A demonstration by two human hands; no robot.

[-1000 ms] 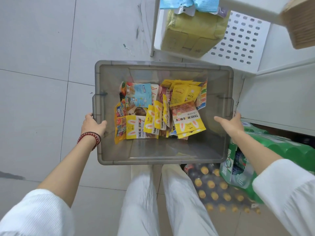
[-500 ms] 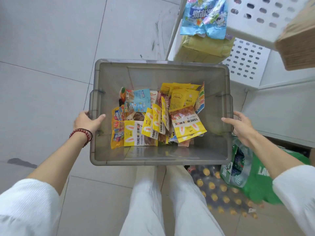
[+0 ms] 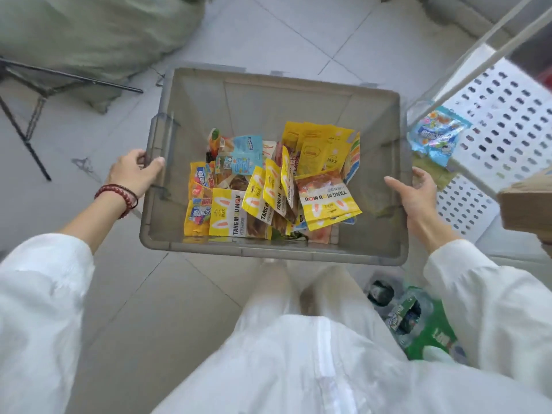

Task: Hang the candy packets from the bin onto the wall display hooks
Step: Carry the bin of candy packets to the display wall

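Observation:
A grey translucent bin (image 3: 268,252) is held in front of me above the tiled floor. In its bottom lie several candy packets (image 3: 270,186), mostly yellow and blue, with a large yellow packet (image 3: 327,201) on top at the right. My left hand (image 3: 134,171), with a red bead bracelet on the wrist, grips the bin's left handle. On the bin's right rim my right hand (image 3: 413,194) holds on, thumb inside the wall. No display hooks are in view.
A white perforated rack (image 3: 501,121) stands at the right with a blue snack bag (image 3: 437,135) hanging on it. A brown box edge (image 3: 528,207) juts in at far right. Green bottle packs (image 3: 424,327) lie at lower right. A tripod leg (image 3: 27,135) and green sack (image 3: 89,34) are at upper left.
The bin has swung away from the rack and to the left with both hands still on it. The view has turned, so a tripod and a green sack now show at upper left.

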